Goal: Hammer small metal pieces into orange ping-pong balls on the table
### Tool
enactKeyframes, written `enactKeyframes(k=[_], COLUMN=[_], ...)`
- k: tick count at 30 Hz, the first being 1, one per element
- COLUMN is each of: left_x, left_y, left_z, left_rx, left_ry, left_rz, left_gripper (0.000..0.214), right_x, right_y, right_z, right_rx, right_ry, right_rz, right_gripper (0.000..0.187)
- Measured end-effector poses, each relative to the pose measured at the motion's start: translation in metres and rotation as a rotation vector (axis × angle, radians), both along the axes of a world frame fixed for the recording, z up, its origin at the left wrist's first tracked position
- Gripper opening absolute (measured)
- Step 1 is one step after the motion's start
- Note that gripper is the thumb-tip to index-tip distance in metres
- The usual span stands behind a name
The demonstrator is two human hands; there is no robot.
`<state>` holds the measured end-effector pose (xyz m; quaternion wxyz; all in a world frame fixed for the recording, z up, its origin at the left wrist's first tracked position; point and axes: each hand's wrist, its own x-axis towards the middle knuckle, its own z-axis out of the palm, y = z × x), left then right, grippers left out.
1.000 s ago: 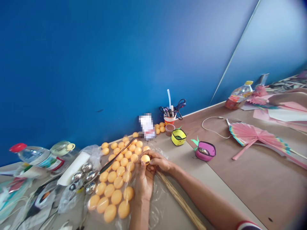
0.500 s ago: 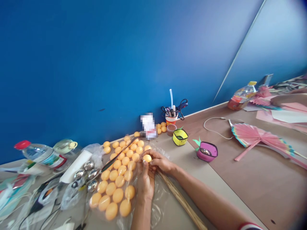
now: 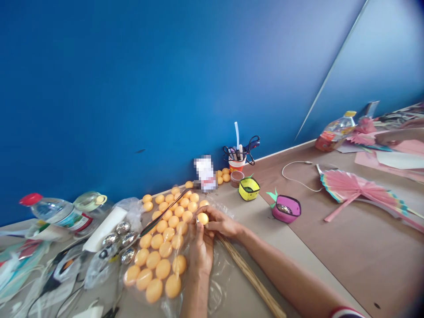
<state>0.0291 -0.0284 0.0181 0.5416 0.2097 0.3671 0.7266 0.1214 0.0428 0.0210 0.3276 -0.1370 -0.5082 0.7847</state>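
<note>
An orange ping-pong ball (image 3: 203, 218) is held between the fingertips of both my hands, with a small shiny patch on its left side that I cannot make out. My left hand (image 3: 202, 254) grips it from below with the thumb up. My right hand (image 3: 222, 224) has its fingers curled round the ball's far and right sides. Just left of my hands, a clear plastic bag of several more orange balls (image 3: 163, 269) lies on the table, a dark strap (image 3: 162, 215) across it. A bundle of thin wooden sticks (image 3: 250, 276) runs under my right wrist.
Several silver balls (image 3: 128, 239), a white roll (image 3: 105, 229) and a red-capped bottle (image 3: 61, 215) crowd the left. Right of my hands stand a yellow felt basket (image 3: 249, 188), a purple one (image 3: 286, 208) and a cup of pens (image 3: 236, 163). A pink paper fan (image 3: 362, 190) lies farther right, near another person's hand (image 3: 391, 137).
The ball has turned slightly in my fingers, so more of the shiny patch on its left shows. At the far right, the other person's hand has shifted a little.
</note>
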Motion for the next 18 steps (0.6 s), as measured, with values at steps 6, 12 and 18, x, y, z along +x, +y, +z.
enactKeyframes(k=[6, 12, 18], left_x=[-0.0016, -0.0057, -0.0027], left_y=[0.0008, 0.0018, 0.002], left_z=[0.0072, 0.0059, 0.0055], left_rx=[-0.031, -0.032, -0.02], left_ry=[-0.157, -0.193, -0.087], left_rz=[0.007, -0.029, 0.003], left_gripper=[0.038, 0.038, 0.04], right_x=[0.0009, 0.008, 0.0074], right_y=[0.0036, 0.0052, 0.007], right_z=[-0.0097, -0.0035, -0.0056], right_rx=[-0.007, -0.087, -0.087], right_ry=[-0.029, -0.06, -0.057], right_rz=[0.009, 0.077, 0.086], right_gripper=[0.049, 0.064, 0.059])
